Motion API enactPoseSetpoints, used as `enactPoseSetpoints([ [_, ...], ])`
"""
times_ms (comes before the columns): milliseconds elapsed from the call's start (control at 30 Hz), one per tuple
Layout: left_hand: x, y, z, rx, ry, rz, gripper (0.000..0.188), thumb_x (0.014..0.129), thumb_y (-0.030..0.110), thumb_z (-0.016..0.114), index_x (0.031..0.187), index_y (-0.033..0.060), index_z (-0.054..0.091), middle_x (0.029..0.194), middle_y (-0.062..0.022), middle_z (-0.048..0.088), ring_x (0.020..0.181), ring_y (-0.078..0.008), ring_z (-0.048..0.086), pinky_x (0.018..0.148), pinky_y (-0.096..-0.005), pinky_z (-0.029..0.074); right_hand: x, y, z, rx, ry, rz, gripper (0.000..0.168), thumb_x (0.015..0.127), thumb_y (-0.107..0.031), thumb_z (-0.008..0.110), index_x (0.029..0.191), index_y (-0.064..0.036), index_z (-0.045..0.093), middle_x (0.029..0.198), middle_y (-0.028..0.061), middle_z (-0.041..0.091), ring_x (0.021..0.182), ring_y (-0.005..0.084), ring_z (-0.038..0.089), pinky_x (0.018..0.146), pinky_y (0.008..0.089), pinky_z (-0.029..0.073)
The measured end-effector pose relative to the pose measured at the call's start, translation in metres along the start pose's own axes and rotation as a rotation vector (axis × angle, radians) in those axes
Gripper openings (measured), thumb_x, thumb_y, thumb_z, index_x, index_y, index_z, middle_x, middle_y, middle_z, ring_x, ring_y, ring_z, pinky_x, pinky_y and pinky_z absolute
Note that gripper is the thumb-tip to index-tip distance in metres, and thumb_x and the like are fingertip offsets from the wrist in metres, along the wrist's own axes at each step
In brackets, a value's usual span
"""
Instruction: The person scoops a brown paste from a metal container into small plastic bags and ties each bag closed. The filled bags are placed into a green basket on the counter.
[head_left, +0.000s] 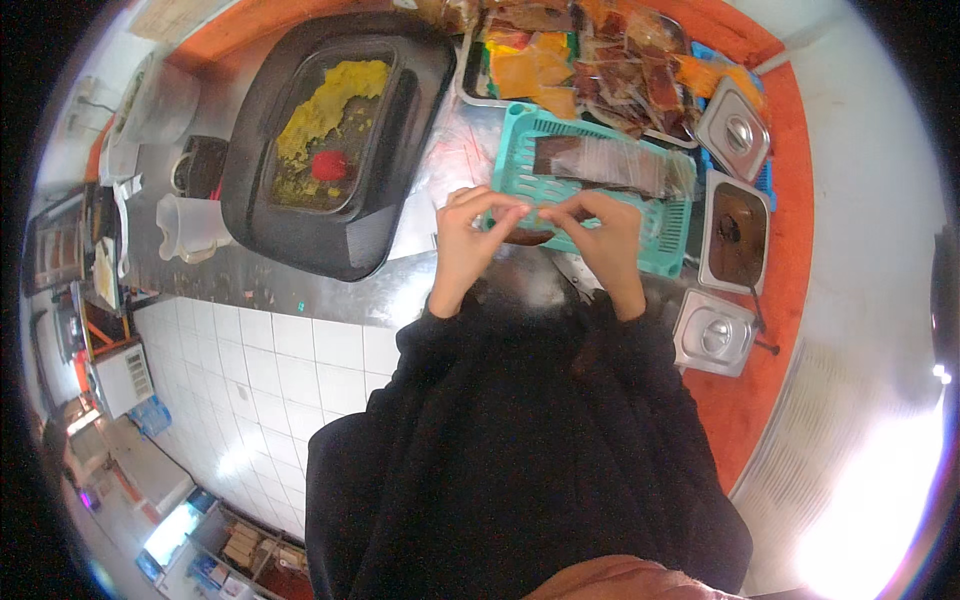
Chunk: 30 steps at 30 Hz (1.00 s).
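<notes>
My left hand (471, 232) and my right hand (606, 238) are raised over the near edge of a turquoise plastic basket (675, 259). The fingertips of both pinch together, close to each other, on something small and thin, perhaps clear plastic film; what it is I cannot tell. In the basket lies a long brown packet (615, 163) under clear plastic wrap. Part of a dark brown item (527, 238) shows just below the fingers.
A large black tub holding a tray of yellow food (334, 90) with a red item stands left. Behind the basket are trays of bagged orange (525, 69) and dark red food (637, 82). Steel containers (736, 225) with lids line the right; a translucent jug (191, 225) stands far left.
</notes>
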<state>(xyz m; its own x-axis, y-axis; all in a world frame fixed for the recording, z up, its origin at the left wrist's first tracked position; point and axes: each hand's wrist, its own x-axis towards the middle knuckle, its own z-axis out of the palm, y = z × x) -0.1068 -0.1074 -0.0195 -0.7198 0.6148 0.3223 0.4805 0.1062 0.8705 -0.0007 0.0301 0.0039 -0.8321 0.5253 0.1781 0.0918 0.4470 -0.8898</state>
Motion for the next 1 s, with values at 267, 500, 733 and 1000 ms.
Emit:
enactPoseSetpoints([
  [267,0.006,-0.085,-0.032,0.581,0.024,-0.128,0.023,0.069,0.011,0.067,0.091,0.0057,0.063,0.089,-0.0100,0.063,0.082,-0.0284,0.059,0.077,-0.0359,0.045,0.046,0.115,0.022,-0.579,0.176,0.219,0.036,0.075,-0.038,0.066,0.077,-0.003,0.059,0.062,0.0062,0.056,0.057,0.0181,0.054,0.054,0.0293,0.041],
  [500,-0.007,-0.111,-0.012,0.672,0.111,-0.085,0.015,0.069,0.009,0.066,0.084,0.0064,0.064,0.084,-0.0077,0.063,0.079,-0.0265,0.058,0.076,-0.0362,0.042,0.031,0.087,0.012,-0.564,0.192,0.230,0.037,0.076,-0.040,0.064,0.090,-0.007,0.055,0.076,0.0065,0.052,0.067,0.0196,0.052,0.058,0.0309,0.041],
  [733,0.015,-0.046,-0.013,-0.417,0.415,-0.385,0.019,0.084,0.013,0.060,0.095,-0.0019,0.063,0.090,-0.0049,0.064,0.073,-0.0069,0.056,0.061,-0.0196,0.045,0.017,0.033,0.015,0.221,-0.007,0.302,0.032,0.075,-0.023,0.069,0.098,-0.005,0.057,0.083,0.0042,0.059,0.072,0.0120,0.055,0.062,0.0250,0.044],
  [1000,0.015,0.030,0.032,-0.082,0.401,-0.162,0.029,0.078,0.010,0.065,0.105,0.0022,0.056,0.092,-0.0029,0.059,0.067,-0.0094,0.055,0.059,-0.0198,0.044,0.010,0.001,0.008,0.516,0.001,0.251,0.018,0.072,-0.009,0.070,0.086,0.001,0.063,0.078,0.0049,0.064,0.071,0.0085,0.058,0.066,0.0213,0.045],
])
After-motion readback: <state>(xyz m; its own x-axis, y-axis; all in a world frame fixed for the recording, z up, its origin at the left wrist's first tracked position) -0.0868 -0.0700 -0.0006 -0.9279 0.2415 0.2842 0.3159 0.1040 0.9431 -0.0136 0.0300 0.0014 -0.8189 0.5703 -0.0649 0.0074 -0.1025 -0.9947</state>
